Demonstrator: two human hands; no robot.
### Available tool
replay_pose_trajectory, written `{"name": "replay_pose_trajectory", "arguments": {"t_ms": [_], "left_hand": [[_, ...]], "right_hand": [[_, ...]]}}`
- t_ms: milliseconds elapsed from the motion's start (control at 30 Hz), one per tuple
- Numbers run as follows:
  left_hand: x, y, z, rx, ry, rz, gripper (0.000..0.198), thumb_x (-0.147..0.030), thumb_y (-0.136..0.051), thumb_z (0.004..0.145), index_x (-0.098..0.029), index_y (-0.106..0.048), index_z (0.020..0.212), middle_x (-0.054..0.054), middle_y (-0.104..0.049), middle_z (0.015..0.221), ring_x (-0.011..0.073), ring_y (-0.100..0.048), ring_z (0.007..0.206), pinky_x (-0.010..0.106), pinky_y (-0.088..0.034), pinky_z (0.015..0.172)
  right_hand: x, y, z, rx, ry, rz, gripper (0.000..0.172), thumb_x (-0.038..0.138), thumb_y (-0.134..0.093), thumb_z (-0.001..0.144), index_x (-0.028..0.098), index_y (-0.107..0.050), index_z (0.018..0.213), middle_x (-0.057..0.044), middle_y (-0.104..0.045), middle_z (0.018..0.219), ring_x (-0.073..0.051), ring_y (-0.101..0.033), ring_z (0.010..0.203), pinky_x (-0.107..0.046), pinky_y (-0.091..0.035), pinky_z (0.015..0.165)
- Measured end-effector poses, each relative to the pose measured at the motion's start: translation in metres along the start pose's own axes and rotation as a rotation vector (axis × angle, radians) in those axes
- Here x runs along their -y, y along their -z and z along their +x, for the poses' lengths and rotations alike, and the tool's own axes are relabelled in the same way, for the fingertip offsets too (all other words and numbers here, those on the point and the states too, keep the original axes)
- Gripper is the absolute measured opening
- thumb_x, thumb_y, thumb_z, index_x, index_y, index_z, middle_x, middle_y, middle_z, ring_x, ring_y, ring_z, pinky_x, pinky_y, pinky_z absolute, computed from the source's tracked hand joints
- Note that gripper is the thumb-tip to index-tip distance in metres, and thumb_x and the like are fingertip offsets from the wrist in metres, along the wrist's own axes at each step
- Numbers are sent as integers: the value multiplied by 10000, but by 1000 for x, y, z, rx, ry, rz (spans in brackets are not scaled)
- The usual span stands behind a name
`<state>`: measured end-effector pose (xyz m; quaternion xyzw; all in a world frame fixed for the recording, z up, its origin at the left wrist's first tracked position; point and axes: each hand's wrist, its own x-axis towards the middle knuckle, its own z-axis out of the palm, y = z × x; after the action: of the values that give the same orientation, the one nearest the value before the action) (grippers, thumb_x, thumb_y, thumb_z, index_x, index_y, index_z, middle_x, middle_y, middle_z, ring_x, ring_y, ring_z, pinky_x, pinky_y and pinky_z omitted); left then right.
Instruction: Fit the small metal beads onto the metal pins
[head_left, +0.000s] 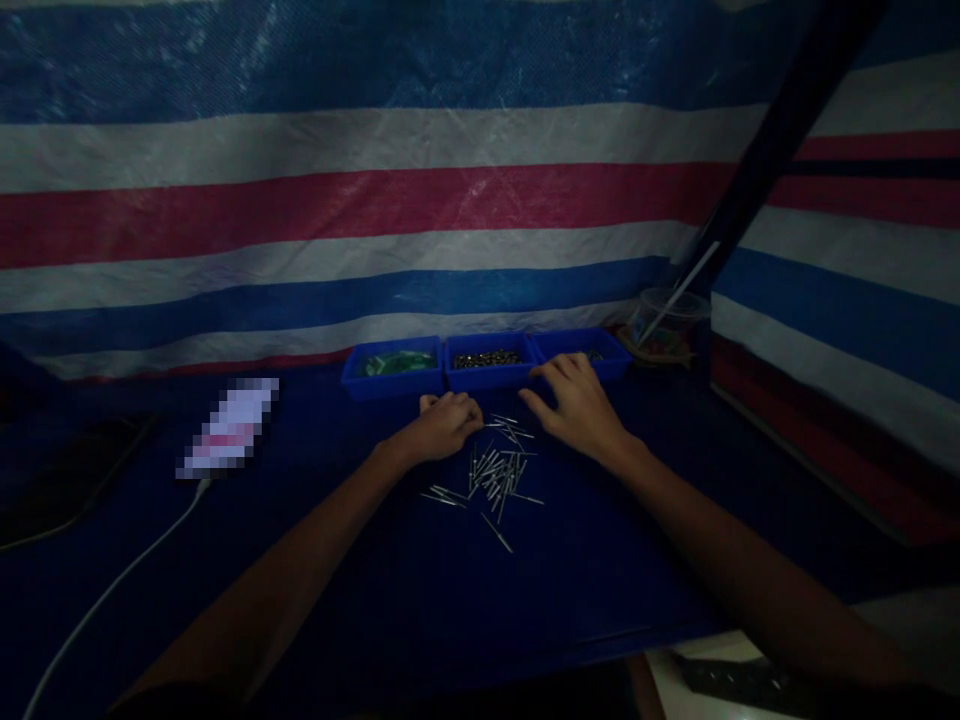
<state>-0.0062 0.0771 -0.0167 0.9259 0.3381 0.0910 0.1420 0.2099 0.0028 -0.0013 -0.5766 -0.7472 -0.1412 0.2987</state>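
Note:
My left hand [448, 425] is closed in a pinch, its fingertips at the end of a thin metal pin among the upper ones. My right hand [574, 405] hovers just in front of the right-hand blue bin with thumb and fingers apart, and nothing shows between them. Between and below the hands lies a loose pile of thin silvery metal pins [499, 475], some with a thicker section. A few stray pins [444, 496] lie left of the pile, and one [496, 532] lies nearer me.
Three blue bins stand in a row: the left [346, 378] holds a green bag, the middle [487, 378] small brassy parts, the right [619, 365] small pieces. Behind it is a clear tub [679, 305] with a white stick. A lit phone [229, 430] trails a white cable [120, 580].

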Motion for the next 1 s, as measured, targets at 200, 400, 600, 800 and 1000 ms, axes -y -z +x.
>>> {"name": "replay_pose_trajectory", "arguments": {"t_ms": [200, 400, 600, 800, 1000], "left_hand": [[5, -11, -5, -78, 9, -111, 248, -280, -349, 942, -184, -564, 862, 27, -604, 871, 212, -538, 918, 433, -284, 920], [5, -13, -6, -153, -81, -222, 300, -292, -310, 951, -172, -543, 808, 15, -586, 782, 171, -544, 786, 340, -358, 815], [-5, -11, -10, -173, -51, -398, 363, -390, -336, 942, -164, -537, 741, -29, -495, 625, 121, -480, 599, 238, -363, 592], [-19, -13, -1, -327, 113, -421, 390, -421, -337, 933, -155, -601, 828, -23, -509, 585, 118, -478, 548, 232, -352, 536], [-17, -15, 28, -215, 281, -15, 250, -374, -586, 811, -191, -632, 975, 50, -672, 798, 203, -626, 738, 275, -433, 628]], "right_hand": [[27, -7, -5, 191, 222, 126, 185, 302, -501, 892, 171, -626, 932, -86, -607, 888, -229, -497, 906, -373, -409, 758], [29, -5, -5, 148, 251, 56, 159, 262, -492, 898, 150, -589, 957, -73, -602, 886, -210, -498, 867, -339, -391, 744], [35, -4, -6, 156, 279, 31, 192, 275, -443, 925, 161, -597, 909, -67, -600, 829, -191, -502, 815, -316, -376, 712], [9, 11, 11, -114, 157, -8, 364, 350, -352, 948, 181, -597, 738, -59, -581, 740, -186, -488, 735, -338, -383, 718], [-57, 19, 29, -292, -268, -239, 353, 416, -413, 900, 150, -636, 959, -155, -595, 968, -302, -483, 961, -432, -381, 784]]}}
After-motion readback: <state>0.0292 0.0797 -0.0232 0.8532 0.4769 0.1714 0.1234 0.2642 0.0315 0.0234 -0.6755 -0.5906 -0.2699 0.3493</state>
